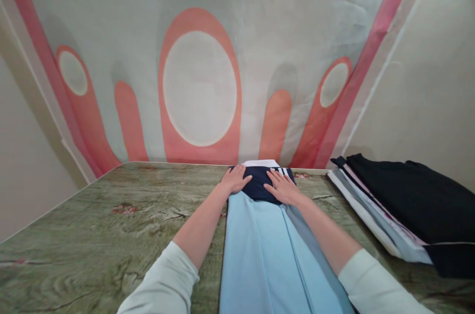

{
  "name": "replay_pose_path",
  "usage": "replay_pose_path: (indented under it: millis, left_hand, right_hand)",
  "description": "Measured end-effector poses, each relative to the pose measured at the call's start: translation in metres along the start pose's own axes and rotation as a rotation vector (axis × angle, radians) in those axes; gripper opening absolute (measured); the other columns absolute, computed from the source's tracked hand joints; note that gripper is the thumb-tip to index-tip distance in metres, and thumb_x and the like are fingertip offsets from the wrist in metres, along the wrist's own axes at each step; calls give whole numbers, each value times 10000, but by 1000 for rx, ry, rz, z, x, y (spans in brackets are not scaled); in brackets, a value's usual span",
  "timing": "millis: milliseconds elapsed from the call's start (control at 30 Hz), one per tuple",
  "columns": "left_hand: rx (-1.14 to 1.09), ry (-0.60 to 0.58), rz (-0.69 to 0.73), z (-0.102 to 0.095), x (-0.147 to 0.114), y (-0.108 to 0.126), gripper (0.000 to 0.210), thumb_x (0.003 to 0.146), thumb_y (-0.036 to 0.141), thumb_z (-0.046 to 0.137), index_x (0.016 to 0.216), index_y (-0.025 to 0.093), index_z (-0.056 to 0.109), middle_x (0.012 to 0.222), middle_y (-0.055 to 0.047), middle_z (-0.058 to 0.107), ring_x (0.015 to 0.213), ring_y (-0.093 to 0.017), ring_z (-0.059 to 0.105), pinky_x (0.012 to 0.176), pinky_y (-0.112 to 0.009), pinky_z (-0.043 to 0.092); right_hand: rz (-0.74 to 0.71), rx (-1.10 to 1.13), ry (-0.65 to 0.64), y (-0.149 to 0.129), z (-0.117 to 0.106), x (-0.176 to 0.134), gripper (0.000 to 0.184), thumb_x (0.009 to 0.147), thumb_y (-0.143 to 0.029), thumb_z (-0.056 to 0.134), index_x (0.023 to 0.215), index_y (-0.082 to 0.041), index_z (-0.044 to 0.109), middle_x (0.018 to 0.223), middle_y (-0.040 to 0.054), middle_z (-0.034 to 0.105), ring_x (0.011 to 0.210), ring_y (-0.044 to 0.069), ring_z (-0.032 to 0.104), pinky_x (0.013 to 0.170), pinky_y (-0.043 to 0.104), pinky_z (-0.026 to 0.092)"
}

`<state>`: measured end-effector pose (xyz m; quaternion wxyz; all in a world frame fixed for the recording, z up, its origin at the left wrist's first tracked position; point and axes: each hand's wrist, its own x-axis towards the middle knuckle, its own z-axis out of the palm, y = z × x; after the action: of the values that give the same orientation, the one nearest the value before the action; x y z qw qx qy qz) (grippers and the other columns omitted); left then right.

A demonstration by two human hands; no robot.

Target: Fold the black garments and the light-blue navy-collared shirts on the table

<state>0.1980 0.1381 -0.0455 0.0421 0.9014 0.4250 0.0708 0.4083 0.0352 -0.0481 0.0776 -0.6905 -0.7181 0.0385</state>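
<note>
A long garment, light blue with a navy upper part [258, 186], lies lengthwise on the table in front of me. White stripes mark the navy part on its right, and a white edge shows at its far end. My left hand [236, 179] rests flat on the left side of the navy cloth, fingers stretched out. On the right side, my right hand [282, 187] presses flat near the stripes with its fingers spread. The light blue part [267, 249] runs down between my forearms toward me, with lengthwise folds in it.
A stack of folded clothes [411, 200], black on top with white, grey and pink layers below, sits at the table's right. The wood-patterned table [148, 235] ends at a wall covering [260, 7] with pink and orange shapes.
</note>
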Motion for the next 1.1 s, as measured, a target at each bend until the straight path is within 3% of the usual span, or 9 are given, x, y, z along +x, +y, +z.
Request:
replay_pose_path:
  millis: [333, 500, 633, 867, 967, 1100]
  left_hand:
    - [-5, 67, -132, 5, -7, -12, 725, 852, 633, 199, 1382, 145, 282, 1465, -96, 188, 1336, -281, 170, 1048, -461, 182]
    - [-54, 192, -154, 6, -9, -11, 620, 891, 569, 188, 1340, 178, 363, 1434, -79, 290, 1320, -244, 236, 1051, -413, 206]
    - [-77, 284, -195, 3, -13, -9, 521, 937, 434, 161, 1329, 159, 366, 1424, -85, 311, 1317, -193, 250, 1054, -354, 215]
    - [-50, 339, -446, -2, -33, -14, 455, 905, 323, 310, 1303, 105, 348, 1340, -180, 410, 1269, -267, 328, 1033, -470, 206]
    - [-55, 306, -401, -3, -34, -16, 468, 922, 359, 259, 1301, 100, 351, 1346, -185, 400, 1269, -264, 328, 1027, -472, 217]
    - [-67, 212, -198, -3, -31, -10, 468, 931, 415, 231, 1332, 201, 344, 1414, -63, 336, 1309, -176, 265, 1059, -367, 198]
  right_hand:
    - [196, -23, 31, 24, 3, -1, 804, 816, -682, 106, 1418, -156, 195, 1478, 70, 176, 1343, 239, 143, 1063, 427, 120]
    - [238, 4, 102, 30, 7, -1, 820, 792, -711, 169, 1375, -153, 314, 1464, 92, 220, 1319, 299, 201, 1053, 417, 146]
    - [280, 33, 169, 37, 10, -1, 835, 797, -700, 196, 1376, -106, 293, 1462, 150, 198, 1305, 277, 250, 1051, 388, 160]
    - [290, 20, 116, 52, 10, 0, 755, 823, -669, 149, 1374, -179, 312, 1440, 74, 290, 1321, 240, 216, 1065, 409, 97]
    - [301, 9, 94, 53, 9, 1, 787, 807, -691, 147, 1385, -179, 296, 1448, 59, 274, 1324, 246, 201, 1067, 412, 90]
    - [320, 13, 108, 53, 9, 1, 815, 788, -715, 134, 1389, -186, 292, 1449, 41, 274, 1324, 255, 193, 1067, 420, 94]
